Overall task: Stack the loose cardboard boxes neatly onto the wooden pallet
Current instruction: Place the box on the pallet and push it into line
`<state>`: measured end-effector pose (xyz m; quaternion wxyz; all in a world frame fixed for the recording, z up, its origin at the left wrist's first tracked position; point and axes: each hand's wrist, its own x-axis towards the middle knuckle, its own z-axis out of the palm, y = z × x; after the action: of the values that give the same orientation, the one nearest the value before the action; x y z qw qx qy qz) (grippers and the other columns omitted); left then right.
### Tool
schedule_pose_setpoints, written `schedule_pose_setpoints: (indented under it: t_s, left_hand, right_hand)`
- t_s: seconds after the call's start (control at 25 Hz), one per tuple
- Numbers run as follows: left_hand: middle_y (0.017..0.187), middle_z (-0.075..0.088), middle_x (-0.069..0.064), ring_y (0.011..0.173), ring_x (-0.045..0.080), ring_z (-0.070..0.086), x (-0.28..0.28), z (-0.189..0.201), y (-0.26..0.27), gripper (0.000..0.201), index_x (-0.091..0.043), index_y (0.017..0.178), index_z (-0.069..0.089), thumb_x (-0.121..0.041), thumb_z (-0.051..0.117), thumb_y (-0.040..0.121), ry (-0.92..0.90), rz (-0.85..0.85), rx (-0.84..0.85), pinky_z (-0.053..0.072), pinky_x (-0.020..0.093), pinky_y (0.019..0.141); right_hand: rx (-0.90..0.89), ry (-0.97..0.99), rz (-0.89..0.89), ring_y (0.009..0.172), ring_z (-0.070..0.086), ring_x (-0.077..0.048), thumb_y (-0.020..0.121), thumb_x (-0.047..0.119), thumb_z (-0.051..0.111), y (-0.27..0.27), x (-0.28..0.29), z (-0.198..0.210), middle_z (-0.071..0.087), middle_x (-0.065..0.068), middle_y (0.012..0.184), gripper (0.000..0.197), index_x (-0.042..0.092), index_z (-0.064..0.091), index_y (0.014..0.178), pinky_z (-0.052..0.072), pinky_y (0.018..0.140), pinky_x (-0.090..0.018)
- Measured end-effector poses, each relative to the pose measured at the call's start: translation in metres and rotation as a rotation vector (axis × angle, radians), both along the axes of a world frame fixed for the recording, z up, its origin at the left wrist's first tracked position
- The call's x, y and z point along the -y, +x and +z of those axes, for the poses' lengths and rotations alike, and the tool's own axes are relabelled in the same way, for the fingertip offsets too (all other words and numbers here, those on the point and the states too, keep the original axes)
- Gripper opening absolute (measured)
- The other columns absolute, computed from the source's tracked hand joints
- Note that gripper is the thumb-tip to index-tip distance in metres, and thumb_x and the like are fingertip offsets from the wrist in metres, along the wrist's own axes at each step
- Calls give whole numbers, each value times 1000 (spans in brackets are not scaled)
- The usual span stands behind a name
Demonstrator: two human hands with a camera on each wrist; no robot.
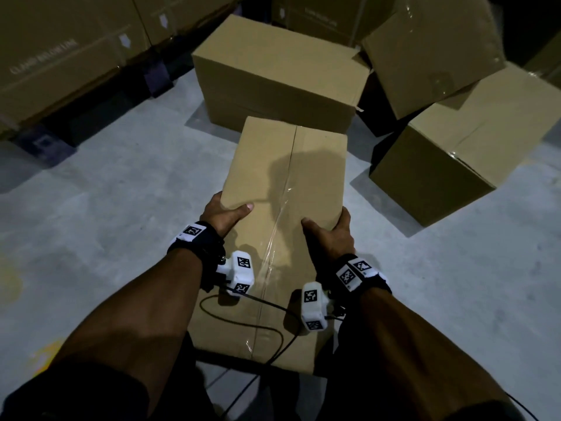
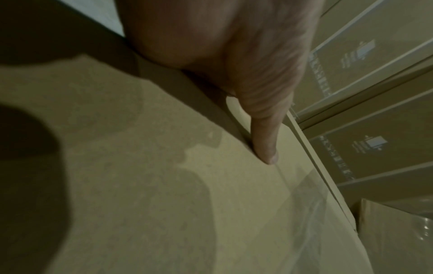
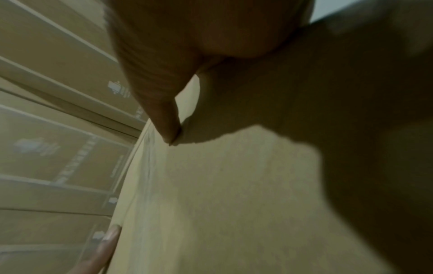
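Observation:
I hold a long taped cardboard box (image 1: 282, 189) in front of me above the floor. My left hand (image 1: 223, 215) grips its left edge, thumb on the top face and fingers hidden down the side. My right hand (image 1: 331, 233) grips the right edge the same way. In the left wrist view my left thumb (image 2: 264, 137) presses on the box top (image 2: 164, 185). The right wrist view has my right thumb (image 3: 164, 115) lying on the cardboard (image 3: 234, 204). A loose box (image 1: 279, 74) lies on the floor just beyond. No wooden pallet is plainly visible.
Two more loose boxes (image 1: 467, 141) (image 1: 434, 47) are piled at the right, one tilted on the other. Printed stacked cartons (image 1: 60, 53) stand at the back left on dark blue pallet blocks (image 1: 42, 144). Grey concrete floor (image 1: 106, 192) lies open on the left.

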<state>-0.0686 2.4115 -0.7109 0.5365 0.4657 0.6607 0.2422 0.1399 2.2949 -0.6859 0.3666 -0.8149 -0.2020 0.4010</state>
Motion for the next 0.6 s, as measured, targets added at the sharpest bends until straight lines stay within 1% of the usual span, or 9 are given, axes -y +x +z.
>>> schedule_pose_setpoints:
  t_s: [0.04,0.12,0.2,0.24,0.32,0.44,0.52,0.56,0.6]
  left_hand:
    - [114,70,1,103,23,67,3,7,-1,99,-22,131,58,-62,84,44,11,0,3,54,45,95]
    - [116,70,0,105,23,67,7,28,-4,95,-22,132,57,-58,85,48,32,8,7,54,45,96]
    - [118,69,-1,106,22,66,10,67,-7,89,-24,132,56,-54,86,55,48,6,12,53,44,98]
    - [117,68,-2,107,22,65,10,93,-9,89,-26,132,55,-57,85,54,60,10,12,53,44,98]
    - [117,68,-6,107,20,65,13,147,-15,92,-32,132,53,-64,83,52,100,21,14,52,44,98]
    - [122,66,-10,112,19,63,25,246,-30,91,-39,135,46,-67,81,55,191,-5,-13,50,44,101]
    - [139,56,-10,126,19,55,41,318,-42,103,-42,146,34,-67,82,58,223,-3,-11,44,44,108]
    - [150,46,-9,134,19,47,49,361,-50,108,-42,151,24,-64,81,62,234,-2,-23,38,43,113]
    - [156,37,-10,139,18,40,58,395,-58,110,-42,154,16,-59,80,67,243,-9,-38,34,42,116]
  right_hand:
    - [4,6,10,97,62,-32,68,62,73,-1,3,6,63,5,108,83,56,28,137,55,92,-48]
    - [12,14,21,97,61,-31,69,61,73,-3,7,27,61,6,108,85,57,25,140,54,91,-44]
    - [29,38,38,96,58,-29,70,60,73,-5,9,63,59,7,108,87,55,23,142,52,92,-43]
    - [40,58,44,96,57,-28,71,60,74,-5,9,87,58,7,108,88,55,23,142,51,94,-43]
    - [46,95,52,99,58,-27,69,59,75,-8,9,141,59,8,111,92,54,21,144,52,96,-44]
    - [57,180,75,99,62,-24,70,52,77,-16,16,243,62,8,116,92,56,21,144,54,88,-40]
    - [33,251,106,99,63,-21,71,45,78,-26,24,319,63,7,120,94,60,20,143,55,85,-39]
    - [23,284,132,101,64,-21,70,42,78,-32,27,360,63,7,121,95,62,20,143,56,85,-40]
    - [8,290,160,103,65,-23,69,40,78,-38,32,394,62,6,123,96,65,19,142,57,86,-43]
